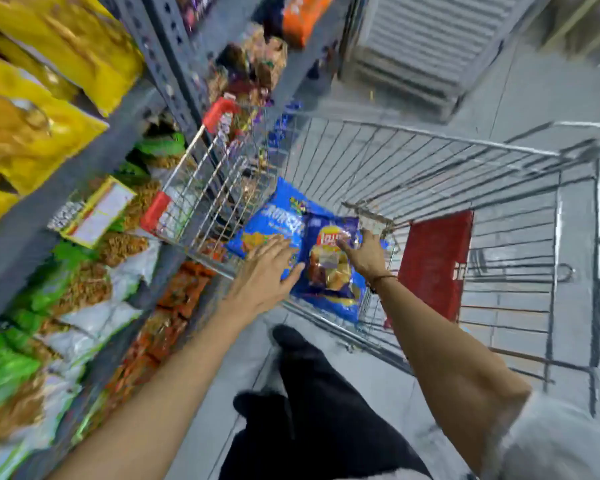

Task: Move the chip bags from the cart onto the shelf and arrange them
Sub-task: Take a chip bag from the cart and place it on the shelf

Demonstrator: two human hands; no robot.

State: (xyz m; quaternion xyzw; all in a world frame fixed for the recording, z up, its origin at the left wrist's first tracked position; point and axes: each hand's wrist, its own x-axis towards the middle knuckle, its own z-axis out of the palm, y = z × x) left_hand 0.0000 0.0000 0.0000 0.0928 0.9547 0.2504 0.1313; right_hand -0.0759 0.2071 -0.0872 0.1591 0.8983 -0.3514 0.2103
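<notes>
A wire shopping cart [430, 161] stands in the aisle beside the shelf [94, 140]. In its near corner lie blue chip bags: a dark blue one [329, 268] on top and a lighter blue one [274, 220] under it. My right hand [364, 254] grips the top edge of the dark blue bag. With fingers spread, my left hand [264, 271] rests flat against that bag's left side and over the lighter bag. The frame is motion-blurred.
The shelf on the left holds yellow chip bags [42, 98] up top, green and white snack bags [49, 323] and orange packs [184, 289] lower down. A red panel [433, 265] sits inside the cart. My dark-trousered legs [319, 410] stand on the grey tiled floor.
</notes>
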